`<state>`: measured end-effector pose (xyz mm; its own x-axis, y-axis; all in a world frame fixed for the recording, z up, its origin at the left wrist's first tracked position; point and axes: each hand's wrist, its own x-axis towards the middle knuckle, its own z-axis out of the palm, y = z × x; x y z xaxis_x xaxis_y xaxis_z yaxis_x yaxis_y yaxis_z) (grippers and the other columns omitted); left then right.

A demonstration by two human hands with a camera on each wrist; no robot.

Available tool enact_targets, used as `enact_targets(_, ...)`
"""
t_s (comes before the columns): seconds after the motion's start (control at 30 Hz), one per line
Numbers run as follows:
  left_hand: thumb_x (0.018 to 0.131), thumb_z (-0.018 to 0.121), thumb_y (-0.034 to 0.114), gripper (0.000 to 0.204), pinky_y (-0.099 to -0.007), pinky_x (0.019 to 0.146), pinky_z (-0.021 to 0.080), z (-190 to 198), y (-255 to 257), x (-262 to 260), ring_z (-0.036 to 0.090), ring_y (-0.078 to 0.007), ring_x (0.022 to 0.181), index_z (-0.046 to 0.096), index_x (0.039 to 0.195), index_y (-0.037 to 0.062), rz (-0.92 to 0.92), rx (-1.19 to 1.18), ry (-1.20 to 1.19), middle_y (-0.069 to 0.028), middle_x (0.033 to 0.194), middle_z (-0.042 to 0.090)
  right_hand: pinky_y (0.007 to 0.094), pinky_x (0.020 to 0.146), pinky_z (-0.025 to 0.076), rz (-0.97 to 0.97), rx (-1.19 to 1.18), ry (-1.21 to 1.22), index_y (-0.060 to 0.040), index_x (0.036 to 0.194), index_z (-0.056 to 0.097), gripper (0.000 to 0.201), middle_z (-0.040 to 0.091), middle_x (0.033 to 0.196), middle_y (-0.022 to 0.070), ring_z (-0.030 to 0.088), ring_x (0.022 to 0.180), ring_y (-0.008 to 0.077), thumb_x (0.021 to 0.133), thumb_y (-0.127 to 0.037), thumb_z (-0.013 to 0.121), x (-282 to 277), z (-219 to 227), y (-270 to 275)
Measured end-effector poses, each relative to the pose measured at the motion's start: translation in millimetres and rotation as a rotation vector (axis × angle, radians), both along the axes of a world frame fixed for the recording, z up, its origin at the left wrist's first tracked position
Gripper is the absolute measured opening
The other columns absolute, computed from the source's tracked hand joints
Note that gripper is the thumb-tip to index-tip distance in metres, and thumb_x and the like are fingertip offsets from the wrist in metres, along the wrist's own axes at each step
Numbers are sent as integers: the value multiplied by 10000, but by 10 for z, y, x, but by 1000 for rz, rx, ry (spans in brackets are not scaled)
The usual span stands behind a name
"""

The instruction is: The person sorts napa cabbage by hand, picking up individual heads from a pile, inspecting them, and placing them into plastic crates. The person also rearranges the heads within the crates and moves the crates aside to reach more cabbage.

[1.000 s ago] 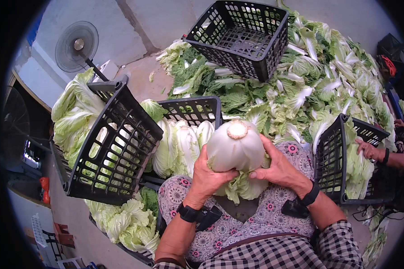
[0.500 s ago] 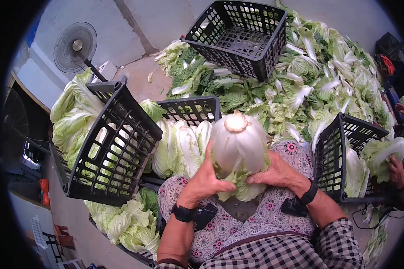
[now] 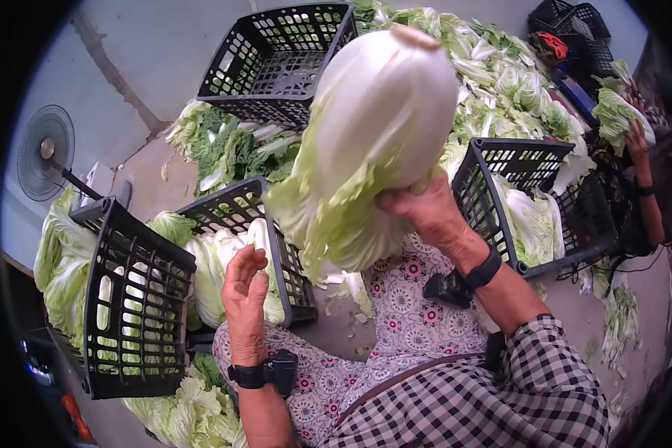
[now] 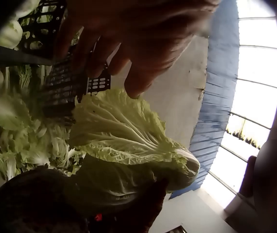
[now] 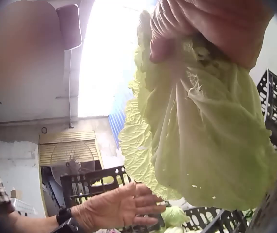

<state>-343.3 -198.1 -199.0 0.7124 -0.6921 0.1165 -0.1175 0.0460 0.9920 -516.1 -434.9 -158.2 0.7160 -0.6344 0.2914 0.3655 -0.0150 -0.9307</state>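
My right hand (image 3: 428,215) grips a large Chinese cabbage (image 3: 384,119) low on its leafy side and holds it up in front of me, its white cut base tilted upward. In the right wrist view, the cabbage's pale green outer leaves (image 5: 201,145) hang below the right hand (image 5: 216,26). My left hand (image 3: 245,299) is off the cabbage, fingers loosely extended and holding nothing, beside a black crate (image 3: 295,276) of cabbages laid in a row. From the left wrist, the empty left hand (image 4: 148,39) shows above the cabbage's leaves (image 4: 121,126).
A tilted black crate (image 3: 138,313) with cabbages stands at left. Another crate (image 3: 276,97) sits on the leaf pile (image 3: 508,82) at the back. To the right is a crate (image 3: 463,179) with cabbage inside, and another person's hand (image 3: 637,140) holds a cabbage there. A fan (image 3: 46,148) stands far left.
The cabbage went from between both hands over my lap to raised forward in the right hand alone. My left hand let go and moved left. The head view has turned right.
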Motion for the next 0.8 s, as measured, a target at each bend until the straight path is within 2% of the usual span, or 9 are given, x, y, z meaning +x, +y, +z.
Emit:
enact_targets(0.07,843,678,300,567,-295,857,456,3,9,-1,553,-177,1054,471,1282,6,50,-22,9,-109,1159,579,308,872,505,-84,53,-142,-29,1140,591,415,661,1047,72,621,944,159,761,-91,749,-124,91,-159)
enact_targets(0.17,846,674,278,538,-280,836,463,17,24,-23,574,-167,1000,481,1266,3,-21,18,41,-102,1118,596,347,873,513,-273,58,-209,5,1130,578,480,647,1042,91,624,937,202,744,-202,773,-388,226,-430)
enact_targets(0.23,849,666,260,515,-268,816,469,23,31,-40,587,-158,961,488,1255,-2,-59,58,34,-100,1082,611,340,862,520,-363,77,-295,19,1184,525,529,625,1048,101,624,931,209,772,-224,752,-571,262,-635)
enact_targets(0.3,851,662,255,500,-266,814,468,34,25,-55,588,-154,956,496,1246,-3,-78,83,21,-97,1074,614,358,886,519,-358,173,-316,36,1232,466,566,596,1109,118,617,972,230,799,-220,726,-815,279,-853)
enact_targets(0.47,859,650,177,406,-275,901,444,94,4,-99,574,-147,1003,531,1197,-14,-120,93,76,-88,1067,615,417,951,481,-363,437,-374,2,1307,425,519,560,1231,161,582,1087,281,890,-232,626,-1408,-117,-1471)
enact_targets(0.57,868,636,144,376,-272,903,444,93,9,-102,575,-144,1008,534,1195,-10,-135,105,85,-82,1067,618,446,959,468,-520,568,-342,-19,1298,449,495,553,1257,149,571,1108,298,896,-257,613,-1670,-507,-1774)
enact_targets(0.67,851,663,281,484,-267,834,451,49,13,-90,587,-147,956,523,1219,-1,-132,107,45,-86,1072,619,469,944,474,-678,621,-306,-30,1294,457,493,556,1255,142,572,1106,304,890,-263,618,-1903,-898,-2068)
enact_targets(0.8,857,657,252,464,-276,851,450,45,14,-80,579,-142,968,519,1220,-1,-156,143,87,-88,1086,615,458,951,468,-764,640,-225,-35,1286,478,509,539,1282,131,569,1109,291,876,-290,642,-1981,-965,-2035)
